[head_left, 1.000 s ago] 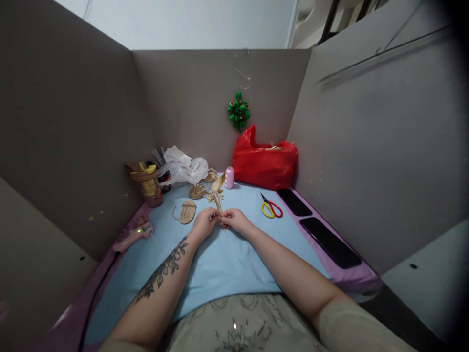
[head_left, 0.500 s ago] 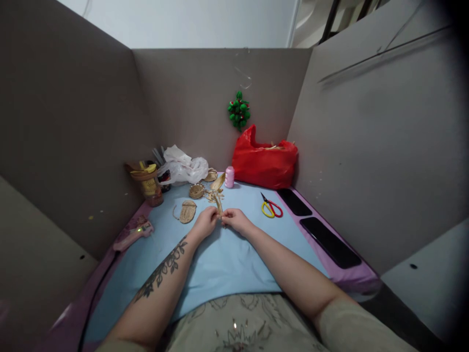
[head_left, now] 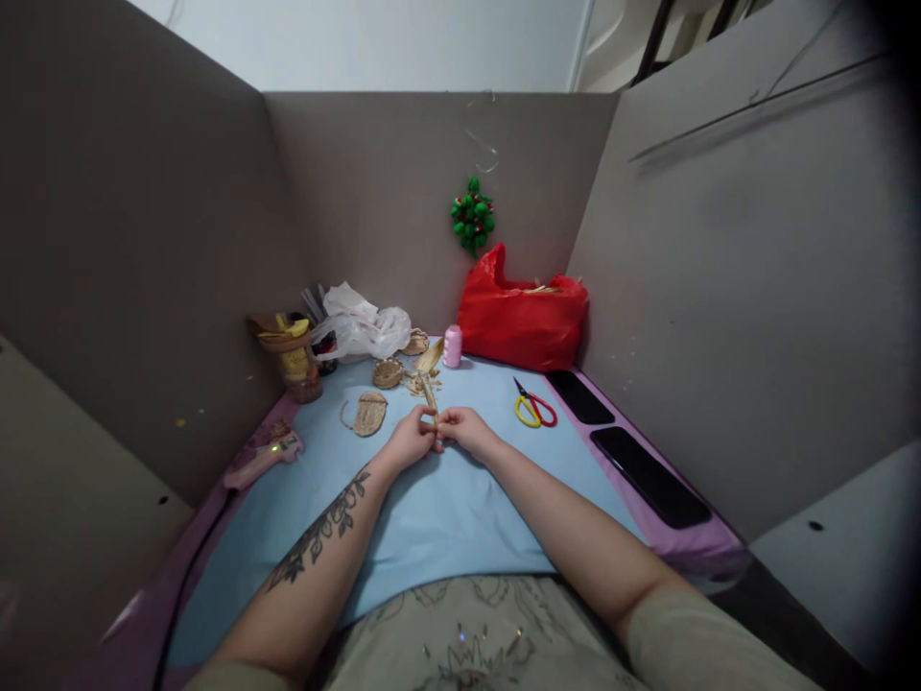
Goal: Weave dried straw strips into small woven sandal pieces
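Both hands meet over the light blue cloth (head_left: 504, 509), fingers pinched around a narrow tan strip of dried husk (head_left: 429, 393) that points away from me. My left hand (head_left: 413, 436) grips its near end from the left, while my right hand (head_left: 464, 428) pinches it from the right. The strip's lowest part is hidden among the fingers. Left of my hands lies a flat, oval woven piece (head_left: 370, 413) with a loose cord. Beyond are a small round woven basket (head_left: 388, 373), husk scraps (head_left: 415, 386) and a broader dried husk (head_left: 430, 357).
Scissors (head_left: 533, 407) with yellow and red handles lie to the right, near two dark phones (head_left: 651, 477). A red bag (head_left: 524, 321) and pink thread spool (head_left: 452, 346) stand behind. On the left are a pink glue gun (head_left: 265, 461) and a crumpled plastic bag (head_left: 364, 329). Grey panels enclose the table.
My left hand has turned slightly, with its fingers reaching lower around the strip's near end. My right hand stays pinched beside it. The view has shifted a little.
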Tool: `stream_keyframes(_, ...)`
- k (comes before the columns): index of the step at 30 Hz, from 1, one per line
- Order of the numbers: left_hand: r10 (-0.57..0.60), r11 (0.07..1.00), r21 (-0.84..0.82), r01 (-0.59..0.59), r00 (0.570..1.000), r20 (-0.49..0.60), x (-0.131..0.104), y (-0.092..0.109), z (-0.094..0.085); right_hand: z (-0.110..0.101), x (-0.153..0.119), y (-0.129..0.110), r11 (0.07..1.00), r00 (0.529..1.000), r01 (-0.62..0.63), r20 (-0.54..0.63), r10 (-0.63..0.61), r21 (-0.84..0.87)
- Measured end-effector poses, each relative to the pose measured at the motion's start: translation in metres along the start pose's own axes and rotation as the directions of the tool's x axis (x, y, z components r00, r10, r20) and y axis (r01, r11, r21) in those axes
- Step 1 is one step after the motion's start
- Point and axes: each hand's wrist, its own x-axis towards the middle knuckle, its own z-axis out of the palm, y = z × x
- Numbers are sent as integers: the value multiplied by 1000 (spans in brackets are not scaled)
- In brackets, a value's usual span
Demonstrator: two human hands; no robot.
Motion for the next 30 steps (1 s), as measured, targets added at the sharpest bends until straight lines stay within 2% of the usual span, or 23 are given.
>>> stream_keyframes(4, -10, 998, -62, 11, 1000, 15, -1, 1, 1, 0, 0, 2, 1000, 1000, 1, -24, -1, -13)
stream_keyframes(8, -25, 999, -43, 27, 999, 42, -2, 4, 1, -1, 2, 7, 997, 997, 37, -58, -41, -74)
stream_keyframes(15, -61, 997, -39, 61, 998, 6, -4, 9, 2, -6, 3, 9, 986, 992, 84, -86, -97, -145)
stream_keyframes(30, -6, 999, 50, 5, 1000, 17, 0, 6, -1, -11, 4, 5, 999, 1000, 13, -13, -13, -29)
